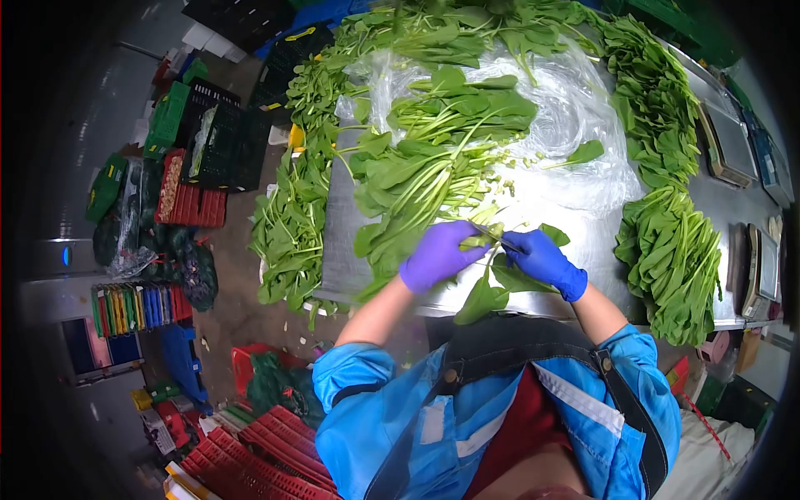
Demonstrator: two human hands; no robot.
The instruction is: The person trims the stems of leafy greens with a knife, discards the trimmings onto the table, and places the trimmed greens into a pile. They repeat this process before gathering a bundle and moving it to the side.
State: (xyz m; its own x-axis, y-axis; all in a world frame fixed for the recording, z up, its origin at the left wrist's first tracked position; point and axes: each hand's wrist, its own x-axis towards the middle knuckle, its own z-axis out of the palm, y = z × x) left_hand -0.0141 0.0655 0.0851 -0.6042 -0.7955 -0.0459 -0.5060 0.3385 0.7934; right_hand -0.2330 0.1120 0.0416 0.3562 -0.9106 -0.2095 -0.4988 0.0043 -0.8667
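Observation:
My left hand (442,255), in a purple glove, is closed on a leafy green stalk near the table's front edge. In a blue glove, my right hand (546,263) is closed around a small knife (492,234), whose thin dark blade reaches toward the left hand at the stalk's cut end. Broad leaves (482,302) hang just below and between both hands. Beyond them lies a pile of leafy greens (417,187) with pale stems, and short cut stem pieces (507,179) are scattered beside it. A single leaf (586,152) rests farther right on clear plastic.
The metal table (342,242) carries rows of leafy greens (667,250) on the right and more greens (292,225) on the left. Crumpled plastic film (575,100) covers its middle. Scales (729,142) stand at right. Crates (229,146) are stacked on the left; red crates (250,458) sit below.

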